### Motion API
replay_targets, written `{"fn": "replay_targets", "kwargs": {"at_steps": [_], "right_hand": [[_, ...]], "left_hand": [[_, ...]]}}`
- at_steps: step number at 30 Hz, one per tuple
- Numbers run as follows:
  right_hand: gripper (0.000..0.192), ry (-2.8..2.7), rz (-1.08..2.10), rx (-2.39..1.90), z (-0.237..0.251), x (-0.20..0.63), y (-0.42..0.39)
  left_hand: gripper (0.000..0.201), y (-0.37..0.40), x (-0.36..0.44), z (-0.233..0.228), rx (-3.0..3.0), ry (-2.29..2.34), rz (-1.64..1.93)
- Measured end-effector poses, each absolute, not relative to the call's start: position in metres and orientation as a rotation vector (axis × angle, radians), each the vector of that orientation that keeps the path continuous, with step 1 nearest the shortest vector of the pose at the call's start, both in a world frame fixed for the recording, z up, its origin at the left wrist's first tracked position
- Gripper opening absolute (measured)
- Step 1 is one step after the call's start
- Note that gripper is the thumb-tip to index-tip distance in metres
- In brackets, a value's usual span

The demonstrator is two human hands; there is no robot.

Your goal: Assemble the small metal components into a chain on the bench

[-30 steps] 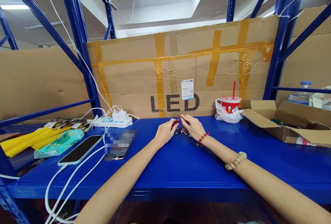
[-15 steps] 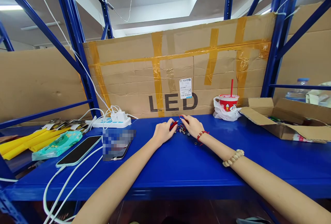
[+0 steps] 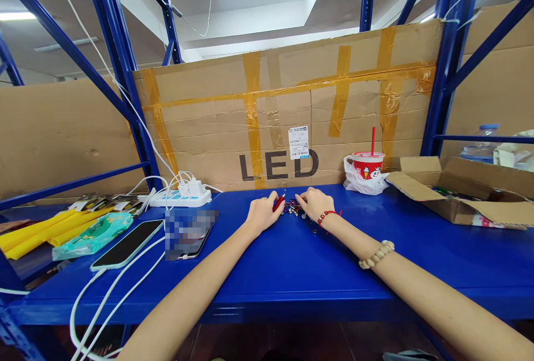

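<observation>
Left hand (image 3: 262,213): grip closed on a small red piece (image 3: 278,203).
Right hand (image 3: 317,204): fingers curled at the bead pile (image 3: 292,208); grip state unclear.
Bead pile: on blue tabletop (image 3: 292,272), between both hands.
Cup (image 3: 369,167): well right.

2 phones (image 3: 127,244), power strip (image 3: 180,198), red cup (image 3: 369,167).

A small red piece (image 3: 278,203) sits pinched beside a loose heap of tiny metal beads (image 3: 292,209) on the blue tabletop (image 3: 292,272).
</observation>
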State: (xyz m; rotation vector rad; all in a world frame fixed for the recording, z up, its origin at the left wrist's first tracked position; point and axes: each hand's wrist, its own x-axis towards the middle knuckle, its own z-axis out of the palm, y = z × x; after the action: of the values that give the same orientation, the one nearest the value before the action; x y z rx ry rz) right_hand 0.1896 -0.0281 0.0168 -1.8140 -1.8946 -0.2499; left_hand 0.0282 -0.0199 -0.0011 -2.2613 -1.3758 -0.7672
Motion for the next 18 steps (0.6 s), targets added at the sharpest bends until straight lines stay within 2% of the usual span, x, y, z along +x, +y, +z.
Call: {"fn": "replay_targets", "kwargs": {"at_steps": [3, 7, 11, 18], "right_hand": [[0.047, -1.834, -0.088, -1.602, 0.018, 0.186, -0.029], [0.044, -1.757, 0.17, -1.451, 0.018, 0.18, -0.03], [0.036, -1.705, 0.313, -1.365, 0.014, 0.177, -0.029], [0.04, -1.635, 0.485, -1.303, 0.008, 0.18, -0.022]], "left_hand": [[0.029, -0.02, 0.028, -0.001, -2.268, -1.37, -0.757], [0.028, -0.019, 0.027, -0.001, -2.253, -1.358, -0.713], [0.028, -0.018, 0.027, -0.002, -2.242, -1.35, -0.682], [0.026, -0.018, 0.027, -0.002, -2.273, -1.311, -0.638]]}}
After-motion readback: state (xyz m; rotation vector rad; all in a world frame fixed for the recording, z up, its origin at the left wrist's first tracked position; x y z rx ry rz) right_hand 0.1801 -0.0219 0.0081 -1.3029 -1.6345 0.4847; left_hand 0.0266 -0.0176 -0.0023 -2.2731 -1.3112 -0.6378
